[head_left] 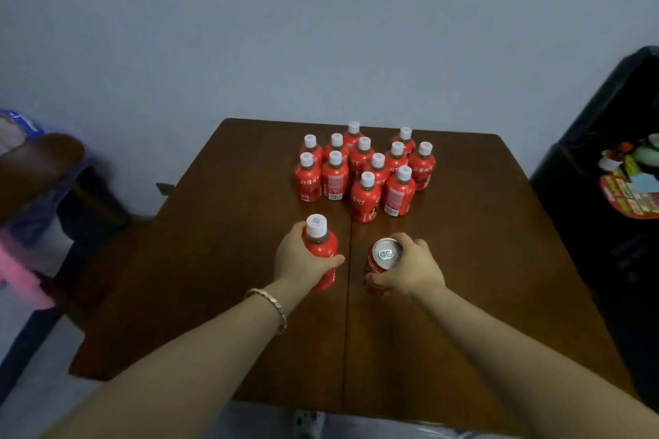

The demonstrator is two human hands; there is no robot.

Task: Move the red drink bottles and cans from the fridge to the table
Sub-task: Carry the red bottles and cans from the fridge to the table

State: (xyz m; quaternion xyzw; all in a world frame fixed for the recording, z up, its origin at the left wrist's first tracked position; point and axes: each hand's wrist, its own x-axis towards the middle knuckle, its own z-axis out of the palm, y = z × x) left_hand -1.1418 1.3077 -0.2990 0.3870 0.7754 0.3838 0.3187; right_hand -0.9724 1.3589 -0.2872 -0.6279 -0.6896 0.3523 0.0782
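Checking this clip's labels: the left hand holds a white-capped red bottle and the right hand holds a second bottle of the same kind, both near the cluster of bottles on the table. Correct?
Not quite. The head view shows the right hand gripping a red drink can with a silver pull-tab top, not a bottle. The rest stands: the left hand holds a white-capped red bottle, both near the cluster of bottles on the wooden table.

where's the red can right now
In the head view the red can is upright in the right hand, near the table's middle, just right of the bottle the left hand holds.
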